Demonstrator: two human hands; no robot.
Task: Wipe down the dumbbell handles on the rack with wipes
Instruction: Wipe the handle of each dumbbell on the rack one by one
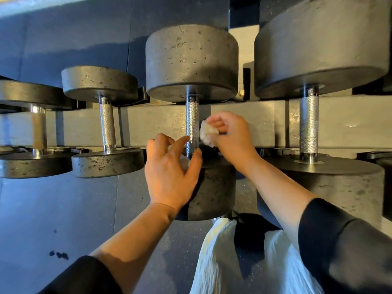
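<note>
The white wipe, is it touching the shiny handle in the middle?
Touching. In the head view the wipe, pinched in the right hand, presses against the right side of the middle handle with no gap.

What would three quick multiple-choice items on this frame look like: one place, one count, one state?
1. Where is the crumpled wipe?
A. on the floor
B. in the right hand, beside the middle dumbbell's handle
C. draped over the far-left dumbbell

2. How many dumbbell handles show on the rack?
A. two
B. four
C. six

3. What is the left hand doing?
A. fingers spread, open near the handle's lower end
B. clenched around the handle
C. out of view

Key: 1 B, the wipe is pinched in the right fingers next to the knurled bar; 2 B, four bars are visible; 3 A, its fingers are apart.
</note>
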